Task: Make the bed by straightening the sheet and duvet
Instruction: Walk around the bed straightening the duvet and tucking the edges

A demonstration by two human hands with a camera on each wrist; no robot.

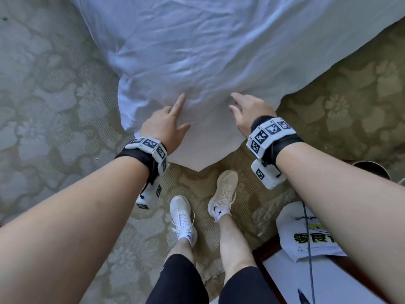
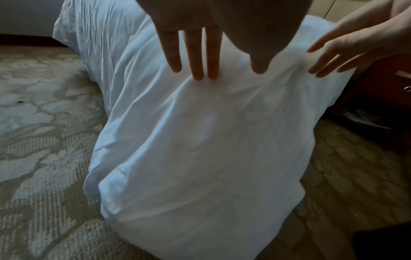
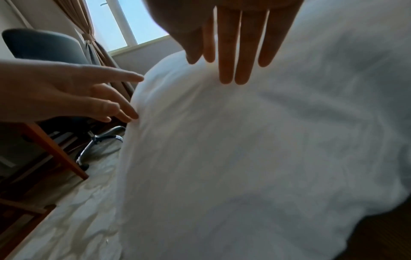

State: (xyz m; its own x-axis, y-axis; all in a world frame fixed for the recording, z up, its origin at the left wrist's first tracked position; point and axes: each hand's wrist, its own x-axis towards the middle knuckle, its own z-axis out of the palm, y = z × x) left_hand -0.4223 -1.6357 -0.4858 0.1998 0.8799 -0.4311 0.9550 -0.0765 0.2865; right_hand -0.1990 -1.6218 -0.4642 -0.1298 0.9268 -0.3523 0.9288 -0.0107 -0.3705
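Observation:
A wrinkled white duvet [image 1: 186, 51] covers the corner of the bed and hangs down to the carpet in front of me. My left hand [image 1: 169, 119] lies flat with straight fingers on the left side of that corner. In the left wrist view the left hand's fingers [image 2: 195, 58] touch the duvet [image 2: 200, 140] near its top fold. My right hand [image 1: 247, 108] is spread on the right side of the corner, fingers [image 3: 231, 52] straight against the cloth [image 3: 244, 149]. Neither hand holds any fabric. The sheet under the duvet is hidden.
Patterned carpet [image 1: 48, 102] surrounds the bed. My feet in white shoes [image 1: 223, 194] stand just before the hanging corner. A dark wooden table [image 1: 289, 279] with a white printed bag [image 1: 306, 233] is at my lower right. An office chair [image 3: 40, 45] and a window stand beyond the bed.

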